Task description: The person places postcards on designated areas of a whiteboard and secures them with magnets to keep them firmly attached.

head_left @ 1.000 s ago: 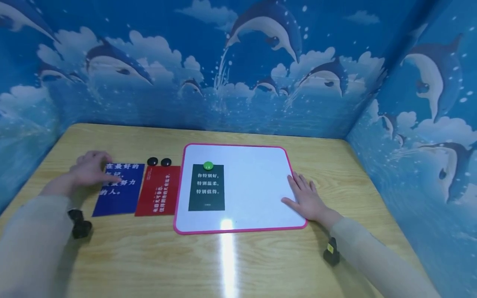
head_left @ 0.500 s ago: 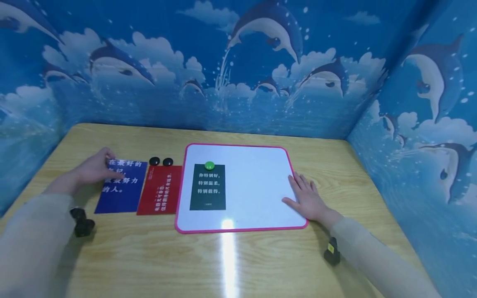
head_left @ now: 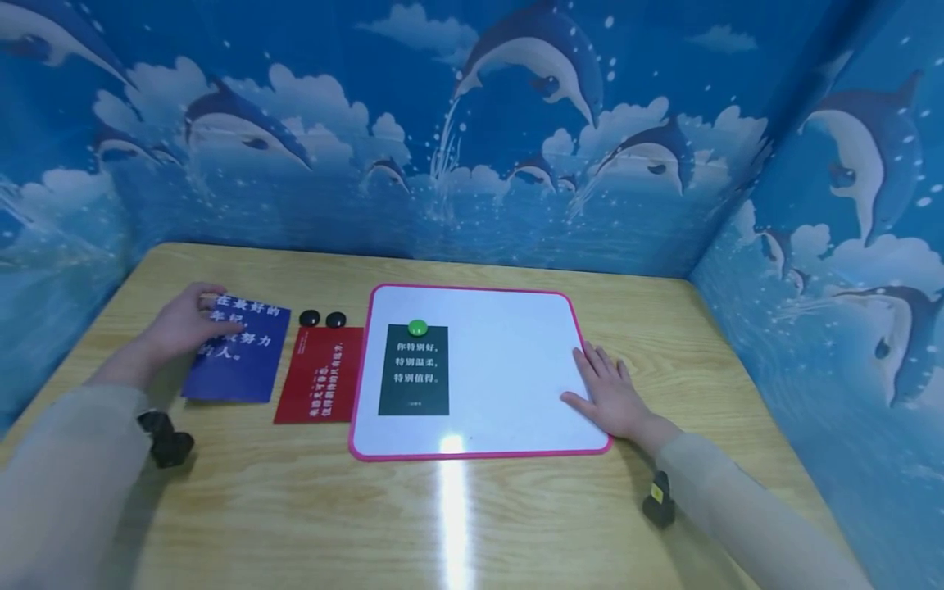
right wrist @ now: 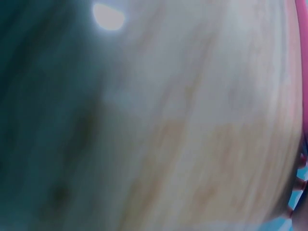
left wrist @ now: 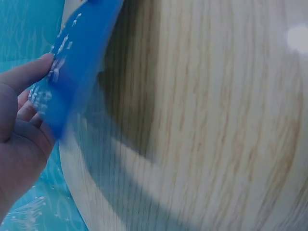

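At the left of the head view, my left hand [head_left: 175, 324] pinches a blue card [head_left: 247, 369] with white writing by its upper left part, thumb on the printed face. The left wrist view has the card [left wrist: 79, 62] tilted up off the table, fingers behind it. My right hand [head_left: 614, 397] rests with spread, straight fingers on the right edge of a pink-rimmed whiteboard [head_left: 516, 360]. A dark green card [head_left: 413, 395] lies on the board under a green round magnet [head_left: 417, 328]. Only fingertips [right wrist: 300, 184] show at the right wrist view's edge.
Between the blue card and the board lies a red card [head_left: 313, 393], touching or nearly touching the board's left edge. Two black round magnets [head_left: 336, 319] sit just behind it. The wooden table [head_left: 332, 516] meets dolphin-patterned walls [head_left: 457, 213] at the back and right.
My left hand has gripped the blue card and raised it; its near edge has come up off the table, away from the red card. My right hand has stayed on the board.
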`<state>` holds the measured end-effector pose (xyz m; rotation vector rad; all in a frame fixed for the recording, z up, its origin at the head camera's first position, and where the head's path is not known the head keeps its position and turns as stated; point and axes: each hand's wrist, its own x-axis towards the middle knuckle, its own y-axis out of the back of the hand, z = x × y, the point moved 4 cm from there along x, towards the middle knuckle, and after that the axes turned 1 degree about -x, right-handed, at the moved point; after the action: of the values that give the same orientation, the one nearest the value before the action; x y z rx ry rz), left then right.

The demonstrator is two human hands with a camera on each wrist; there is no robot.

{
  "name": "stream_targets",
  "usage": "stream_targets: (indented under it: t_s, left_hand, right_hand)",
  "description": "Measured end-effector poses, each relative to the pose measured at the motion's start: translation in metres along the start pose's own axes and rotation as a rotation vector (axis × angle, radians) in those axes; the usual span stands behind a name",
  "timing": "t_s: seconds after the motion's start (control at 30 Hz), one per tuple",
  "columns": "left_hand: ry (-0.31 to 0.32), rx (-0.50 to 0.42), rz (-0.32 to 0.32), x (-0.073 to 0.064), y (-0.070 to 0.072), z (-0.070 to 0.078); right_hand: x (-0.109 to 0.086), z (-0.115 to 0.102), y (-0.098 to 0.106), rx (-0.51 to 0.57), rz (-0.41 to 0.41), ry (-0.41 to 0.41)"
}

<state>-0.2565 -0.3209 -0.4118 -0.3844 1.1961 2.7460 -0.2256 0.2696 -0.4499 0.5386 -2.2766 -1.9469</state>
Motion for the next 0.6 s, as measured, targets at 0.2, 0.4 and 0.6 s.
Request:
stream_targets:
  t_s: [0.2,0.4,0.6]
  left_hand:
    - [0.030,-0.057,0.017,-0.0004,0.0026,0.0012]
    - [0.041,-0.093,0.017,-0.0006,0.0055,-0.0003]
    - [0.047,-0.198,0.021,-0.0024,0.0087,-0.0007]
  right_hand:
    - [0.0004,0.0009,-0.0010,-0.001,-0.002,0.000]
    - [0.0007,0.0016,-0.0014,-0.002,0.004,0.006]
    - [0.0012,0.0022,-0.0015,-0.005,0.006,0.005]
